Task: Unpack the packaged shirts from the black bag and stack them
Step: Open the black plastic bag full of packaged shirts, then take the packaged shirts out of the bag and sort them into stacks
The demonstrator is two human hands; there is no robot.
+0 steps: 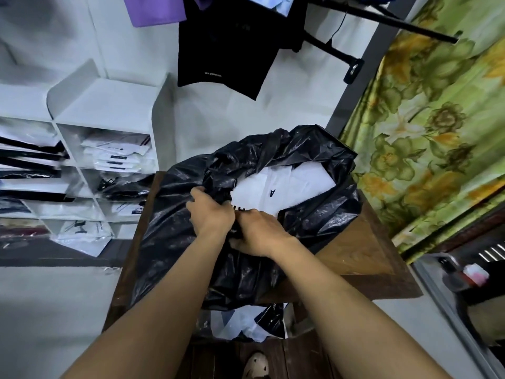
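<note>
A large crumpled black bag (180, 242) lies on a brown wooden table (355, 250). Its mouth gapes at the far side and shows a white packaged shirt (289, 184) with a black letter on it. My left hand (211, 212) grips the near-left rim of the bag's opening. Right beside it, my right hand (259, 232) clutches the bag's plastic at the near rim, fingers curled into the folds. The two hands touch each other. How many packages lie deeper in the bag is hidden.
White cubby shelves (106, 105) at the left hold several packaged shirts. A black garment (226, 47) hangs above the table. A green floral curtain (426, 132) is at the right. More packages (240, 324) lie under the table's near edge.
</note>
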